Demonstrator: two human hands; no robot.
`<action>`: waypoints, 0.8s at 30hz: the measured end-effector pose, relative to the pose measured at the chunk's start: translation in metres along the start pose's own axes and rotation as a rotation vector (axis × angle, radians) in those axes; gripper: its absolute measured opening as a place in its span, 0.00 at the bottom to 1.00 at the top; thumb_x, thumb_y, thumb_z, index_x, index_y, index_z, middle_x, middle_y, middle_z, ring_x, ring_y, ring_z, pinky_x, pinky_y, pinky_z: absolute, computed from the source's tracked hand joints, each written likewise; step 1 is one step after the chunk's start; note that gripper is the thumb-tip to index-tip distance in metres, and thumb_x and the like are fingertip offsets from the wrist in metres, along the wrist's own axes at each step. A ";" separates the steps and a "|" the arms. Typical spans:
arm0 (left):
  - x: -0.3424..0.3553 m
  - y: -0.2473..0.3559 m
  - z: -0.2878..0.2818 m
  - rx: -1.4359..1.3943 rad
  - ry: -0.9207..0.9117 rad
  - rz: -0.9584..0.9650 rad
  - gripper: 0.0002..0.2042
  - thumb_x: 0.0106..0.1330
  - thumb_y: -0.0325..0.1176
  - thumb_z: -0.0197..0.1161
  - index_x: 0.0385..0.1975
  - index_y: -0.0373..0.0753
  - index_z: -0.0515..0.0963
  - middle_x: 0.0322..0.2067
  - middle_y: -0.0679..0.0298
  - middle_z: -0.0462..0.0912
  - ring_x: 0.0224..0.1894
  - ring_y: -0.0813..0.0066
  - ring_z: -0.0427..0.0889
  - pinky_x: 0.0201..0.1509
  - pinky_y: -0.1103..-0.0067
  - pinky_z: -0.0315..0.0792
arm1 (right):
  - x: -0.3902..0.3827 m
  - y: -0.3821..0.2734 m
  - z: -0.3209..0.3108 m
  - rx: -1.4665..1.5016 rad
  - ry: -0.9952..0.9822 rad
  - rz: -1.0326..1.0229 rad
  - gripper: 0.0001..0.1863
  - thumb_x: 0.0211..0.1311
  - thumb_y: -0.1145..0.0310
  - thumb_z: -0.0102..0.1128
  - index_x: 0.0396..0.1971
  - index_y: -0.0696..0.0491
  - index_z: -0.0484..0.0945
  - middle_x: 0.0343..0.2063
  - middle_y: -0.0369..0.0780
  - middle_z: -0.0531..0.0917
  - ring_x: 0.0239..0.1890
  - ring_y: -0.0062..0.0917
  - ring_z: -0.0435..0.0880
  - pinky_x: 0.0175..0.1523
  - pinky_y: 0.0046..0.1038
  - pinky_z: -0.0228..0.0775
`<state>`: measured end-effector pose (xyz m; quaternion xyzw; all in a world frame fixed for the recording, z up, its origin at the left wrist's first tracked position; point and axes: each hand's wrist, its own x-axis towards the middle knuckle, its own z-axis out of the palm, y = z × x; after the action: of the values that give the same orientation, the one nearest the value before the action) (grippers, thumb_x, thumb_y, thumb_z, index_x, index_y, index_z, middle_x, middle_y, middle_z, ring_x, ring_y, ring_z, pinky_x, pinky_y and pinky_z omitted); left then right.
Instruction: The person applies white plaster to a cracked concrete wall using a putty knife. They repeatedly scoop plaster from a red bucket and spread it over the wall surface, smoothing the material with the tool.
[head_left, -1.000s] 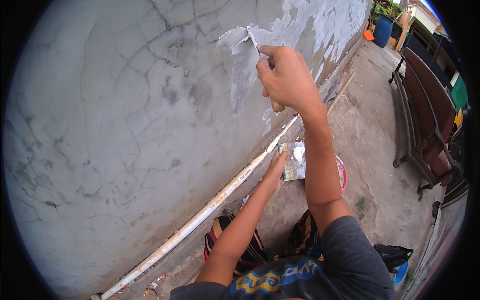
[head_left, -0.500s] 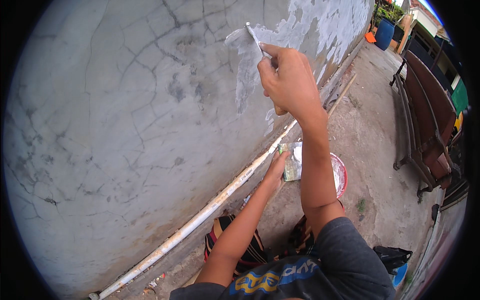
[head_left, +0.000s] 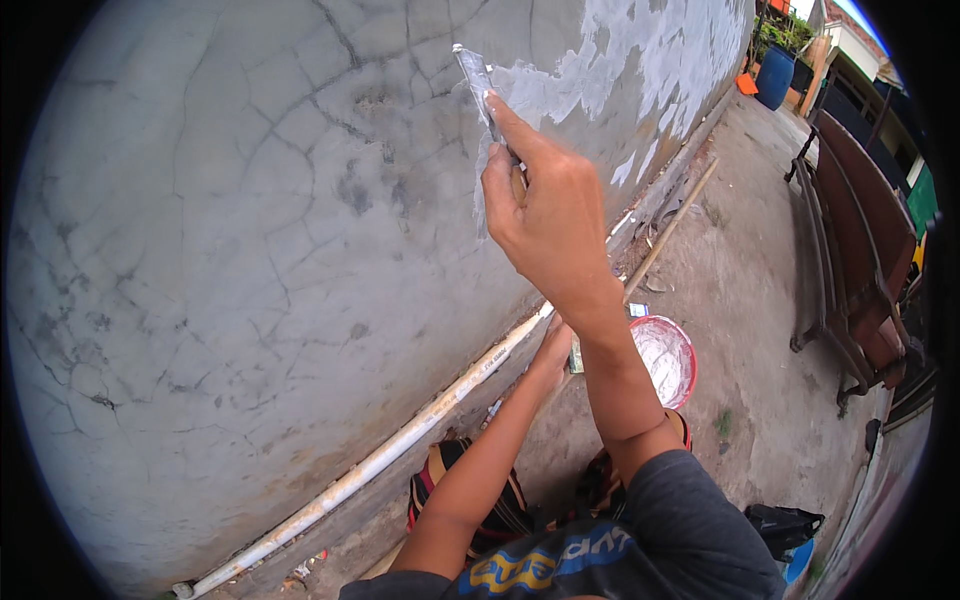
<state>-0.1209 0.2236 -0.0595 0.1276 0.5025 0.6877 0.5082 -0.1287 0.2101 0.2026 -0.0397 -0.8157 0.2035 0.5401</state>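
My right hand point(head_left: 555, 210) is closed round a putty knife point(head_left: 474, 72), index finger stretched along its blade. The blade lies against the cracked grey wall point(head_left: 230, 240), at the left edge of a patch of white putty point(head_left: 570, 85). Lower down, my left hand point(head_left: 553, 352) grips a flat greenish board point(head_left: 576, 357). Most of that board is hidden behind my right forearm, including any putty on it. Just right of the forearm stands a red-rimmed bucket point(head_left: 692, 362) with white putty inside.
A white pipe point(head_left: 400, 440) runs along the wall's foot, with a wooden pole point(head_left: 680, 222) lying farther along. To the right stands a brown bench point(head_left: 860, 240). A blue barrel point(head_left: 774, 78) is at the far end, and a black bag point(head_left: 785, 525) lies near me at right.
My right hand has moved left and a little down, carrying the knife's blade left across the wall. The board, plainly visible before, is now mostly covered by my right forearm.
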 end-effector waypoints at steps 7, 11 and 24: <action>-0.001 -0.002 -0.003 0.321 0.156 0.015 0.38 0.63 0.52 0.54 0.69 0.35 0.55 0.71 0.55 0.51 0.73 0.62 0.46 0.74 0.70 0.39 | -0.051 0.006 0.079 0.092 -0.031 0.007 0.28 0.59 0.79 0.56 0.61 0.63 0.66 0.26 0.47 0.77 0.20 0.35 0.78 0.28 0.34 0.70; 0.015 -0.010 -0.020 0.305 0.001 0.024 0.38 0.64 0.51 0.55 0.70 0.36 0.53 0.71 0.57 0.50 0.74 0.64 0.44 0.74 0.68 0.40 | -0.061 0.003 0.036 0.094 -0.271 -0.001 0.28 0.58 0.78 0.57 0.61 0.63 0.67 0.26 0.48 0.78 0.22 0.36 0.80 0.27 0.32 0.70; 0.002 -0.006 0.003 -0.010 0.027 0.009 0.36 0.67 0.44 0.53 0.70 0.33 0.49 0.68 0.54 0.57 0.70 0.66 0.55 0.71 0.73 0.51 | 0.017 0.005 -0.007 0.114 -0.231 0.140 0.21 0.58 0.73 0.56 0.50 0.67 0.76 0.11 0.43 0.73 0.12 0.21 0.75 0.23 0.29 0.66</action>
<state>-0.1161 0.2267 -0.0631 0.1180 0.5054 0.6941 0.4989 -0.1296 0.2215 0.2175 -0.0422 -0.8548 0.2897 0.4284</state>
